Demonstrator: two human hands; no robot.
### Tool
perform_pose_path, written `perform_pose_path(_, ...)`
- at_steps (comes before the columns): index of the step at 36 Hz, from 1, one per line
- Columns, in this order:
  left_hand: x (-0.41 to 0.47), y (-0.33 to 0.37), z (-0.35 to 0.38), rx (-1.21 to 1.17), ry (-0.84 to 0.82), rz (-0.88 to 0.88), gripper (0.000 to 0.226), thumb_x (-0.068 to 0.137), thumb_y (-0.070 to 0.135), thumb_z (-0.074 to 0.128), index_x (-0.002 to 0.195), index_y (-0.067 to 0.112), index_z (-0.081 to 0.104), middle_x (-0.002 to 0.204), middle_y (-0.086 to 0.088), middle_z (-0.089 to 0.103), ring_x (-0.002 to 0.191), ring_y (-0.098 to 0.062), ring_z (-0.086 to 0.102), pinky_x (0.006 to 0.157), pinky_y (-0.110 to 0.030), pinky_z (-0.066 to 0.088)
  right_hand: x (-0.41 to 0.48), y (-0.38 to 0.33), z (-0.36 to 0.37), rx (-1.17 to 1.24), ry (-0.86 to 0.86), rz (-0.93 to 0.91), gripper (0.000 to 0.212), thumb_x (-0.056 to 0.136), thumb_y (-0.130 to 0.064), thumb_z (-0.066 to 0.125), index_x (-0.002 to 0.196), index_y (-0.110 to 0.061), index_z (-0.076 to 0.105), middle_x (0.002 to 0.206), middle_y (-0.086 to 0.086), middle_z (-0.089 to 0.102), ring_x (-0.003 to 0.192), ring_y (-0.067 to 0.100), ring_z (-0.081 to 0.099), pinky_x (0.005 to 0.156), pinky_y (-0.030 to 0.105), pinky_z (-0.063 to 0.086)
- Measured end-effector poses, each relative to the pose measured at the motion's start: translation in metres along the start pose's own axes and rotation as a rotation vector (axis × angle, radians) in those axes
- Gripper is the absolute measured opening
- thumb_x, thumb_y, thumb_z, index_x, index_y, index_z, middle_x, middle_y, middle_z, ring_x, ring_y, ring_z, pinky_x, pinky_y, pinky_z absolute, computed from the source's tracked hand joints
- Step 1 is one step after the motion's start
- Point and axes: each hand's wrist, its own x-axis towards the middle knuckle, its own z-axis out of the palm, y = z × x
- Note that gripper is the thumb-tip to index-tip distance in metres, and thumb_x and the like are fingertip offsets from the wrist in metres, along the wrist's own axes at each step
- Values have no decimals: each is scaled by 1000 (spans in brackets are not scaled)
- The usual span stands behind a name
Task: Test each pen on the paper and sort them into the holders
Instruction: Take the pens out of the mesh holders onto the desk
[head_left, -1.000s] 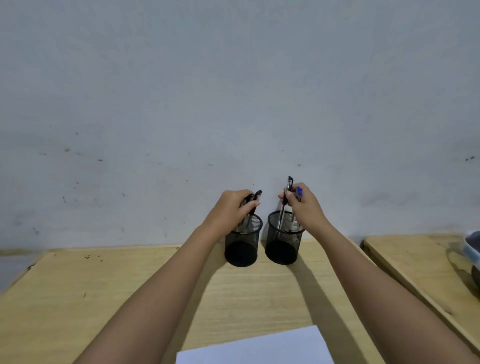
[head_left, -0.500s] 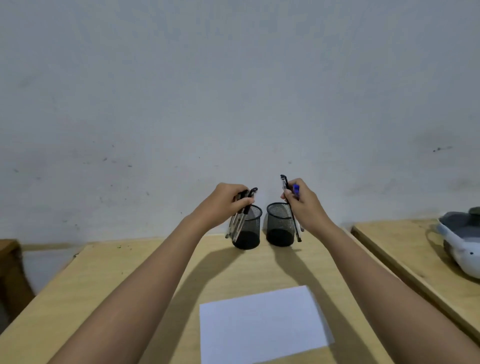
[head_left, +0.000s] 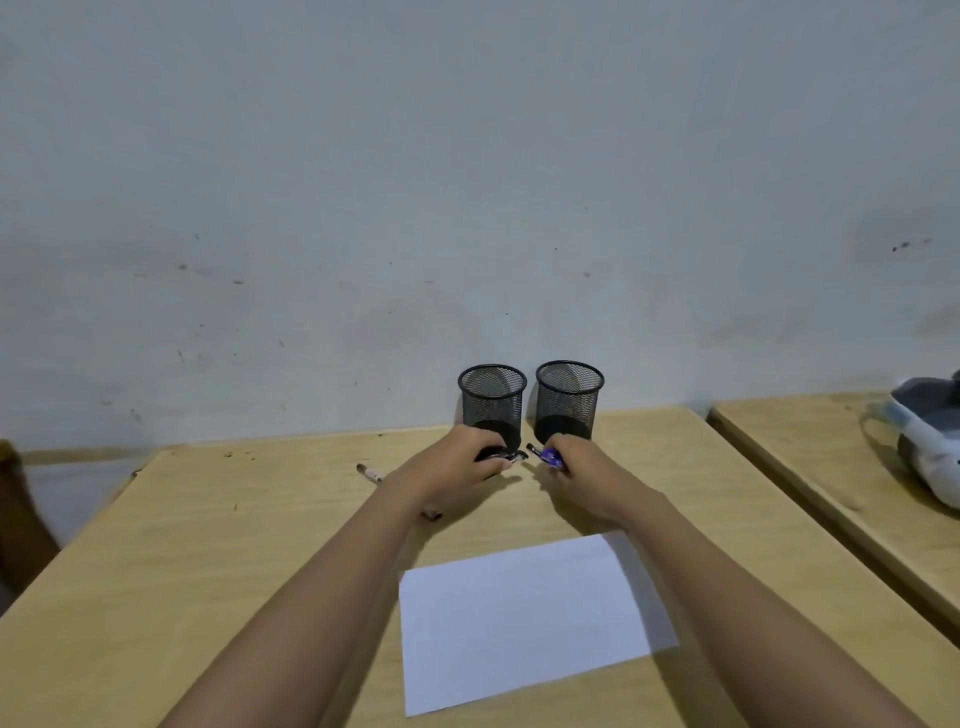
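Head view showed a pale wall (head_left: 467, 182) filling the upper half, beyond both hands. Below it the wooden bench (head_left: 208, 545) carried everything, and a second bench (head_left: 831, 467) stood off to the right of the right hand, bearing a grey and white object (head_left: 924, 441) that I could not identify. A white sheet of paper (head_left: 524, 618) lay flat between the forearms, nearer the person than either hand. Two black mesh holders stood upright just past the knuckles, side by side and slightly apart: the left holder (head_left: 492, 405) beyond the left hand, the right holder (head_left: 569, 400) beyond the right hand. The left hand (head_left: 457, 462) was closed around a bunch of dark pens (head_left: 506, 457) low over the bench. The right hand (head_left: 582, 467) was curled around blue-capped pens (head_left: 548, 456), their ends pointing toward the left hand. A loose pen (head_left: 370, 472) lay left of the left hand.
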Motion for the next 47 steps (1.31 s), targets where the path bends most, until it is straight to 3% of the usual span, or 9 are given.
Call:
perform_pose_path(4,8,-17,17,-5,0,-36,20,91,27,55,96,11,64,90,-4,63,79,-15,52,66,-26,37,10,11,8,-24,-37,-24,22,89,-18,57,109,-10,54,111,8,56,99,22,50,76,25,35)
perform_pose_path(12,13,-34,27,14,17,-5,25,88,27,62,106,10,64,104,-6,58,95,-18,54,85,-30,43,22,22,10,7,-46,-69,29,84,-28,65,108,-14,57,101,0,48,95,16,46,82,26,38)
perform_pose_path(17,10,-35,29,26,-4,1,31,87,31,62,112,12,62,109,-4,54,98,-17,53,88,-29,44,21,24,12,-70,-43,-38,43,84,-38,61,120,-15,54,117,5,49,109,20,46,95,32,41)
perform_pose_path(22,5,-35,31,53,-23,-15,38,88,36,60,118,12,58,113,-2,50,99,-14,51,90,-27,43,16,25,11,-142,-27,17,50,86,-46,56,126,-15,50,121,6,47,111,21,45,94,34,43)
perform_pose_path(33,-17,-27,21,108,-51,-116,51,89,40,56,129,11,49,126,-3,48,115,-18,47,99,-38,42,4,9,7,-176,-63,63,54,89,-32,54,136,-11,37,131,10,44,119,25,43,98,36,41)
perform_pose_path(41,-76,-48,-12,64,203,-265,50,94,42,46,136,14,42,140,2,41,125,-13,42,98,-25,35,3,-35,11,15,14,-75,41,91,-22,52,131,-12,48,130,2,46,115,18,49,95,31,41)
perform_pose_path(47,-146,-79,-29,89,278,-480,61,95,48,37,140,7,37,152,-8,30,142,-19,22,112,-30,20,3,-74,26,-2,-97,-203,28,91,-20,52,119,-15,56,115,0,52,104,18,53,93,36,46)
